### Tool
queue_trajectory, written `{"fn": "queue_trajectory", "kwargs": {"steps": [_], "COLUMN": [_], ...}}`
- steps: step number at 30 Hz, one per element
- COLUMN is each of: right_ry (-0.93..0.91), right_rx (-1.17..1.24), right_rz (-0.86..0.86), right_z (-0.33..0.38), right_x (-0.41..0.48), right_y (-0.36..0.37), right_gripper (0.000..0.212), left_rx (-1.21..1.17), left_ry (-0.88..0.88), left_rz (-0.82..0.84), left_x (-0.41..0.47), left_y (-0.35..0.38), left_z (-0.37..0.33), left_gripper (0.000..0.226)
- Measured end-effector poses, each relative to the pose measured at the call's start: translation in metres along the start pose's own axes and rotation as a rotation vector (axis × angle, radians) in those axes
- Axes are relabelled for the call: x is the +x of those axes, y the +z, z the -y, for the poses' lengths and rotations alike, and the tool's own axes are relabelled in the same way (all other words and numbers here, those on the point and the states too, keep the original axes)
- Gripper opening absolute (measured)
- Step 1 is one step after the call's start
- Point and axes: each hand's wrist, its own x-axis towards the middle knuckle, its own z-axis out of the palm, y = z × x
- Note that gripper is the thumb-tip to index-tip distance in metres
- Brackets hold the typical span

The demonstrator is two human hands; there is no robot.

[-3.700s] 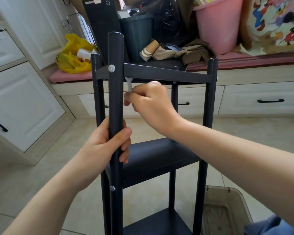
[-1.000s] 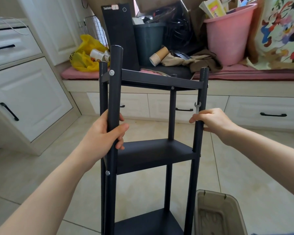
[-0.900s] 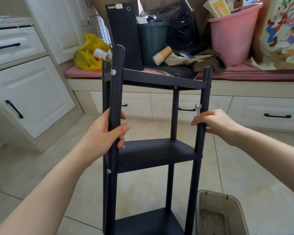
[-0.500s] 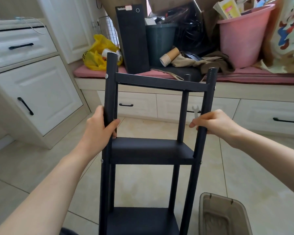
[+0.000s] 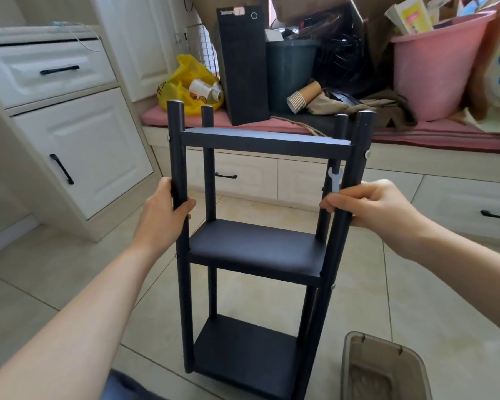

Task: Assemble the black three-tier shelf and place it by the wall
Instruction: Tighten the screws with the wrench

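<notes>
The black three-tier shelf (image 5: 257, 249) stands upright on the tiled floor in front of me, its long side facing me, all four posts and three boards joined. My left hand (image 5: 165, 217) grips the near left post between the top and middle boards. My right hand (image 5: 373, 204) grips the near right post at the same height and also pinches a small silver wrench (image 5: 335, 180), whose open end sticks up above my fingers.
A grey-brown plastic bin (image 5: 381, 370) sits on the floor at the lower right, close to the shelf's foot. Behind the shelf runs a window seat with a pink cushion (image 5: 445, 134), a black computer tower (image 5: 243, 64), a pink bucket (image 5: 433, 70) and clutter. White cabinets (image 5: 70, 134) stand at left.
The shelf has turned from corner-on to its long side facing me. My right hand left the top board's underside, carrying the wrench, and took the right post. My left hand stayed on its post.
</notes>
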Motion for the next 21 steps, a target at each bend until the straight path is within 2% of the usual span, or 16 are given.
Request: {"fn": "queue_trajectory", "kwargs": {"steps": [4, 21], "right_ry": [-0.051, -0.223], "right_rx": [-0.001, -0.057], "right_rz": [0.047, 0.029], "right_z": [0.004, 0.021], "right_x": [-0.005, -0.008], "right_y": [0.005, 0.018], "right_gripper": [0.019, 0.013], "left_rx": [0.04, 0.02], "left_ry": [-0.037, -0.145], "left_rz": [-0.032, -0.02], "left_x": [0.002, 0.01], "left_y": [0.0, 0.001], "left_z": [0.0, 0.007], "left_gripper": [0.02, 0.035]}}
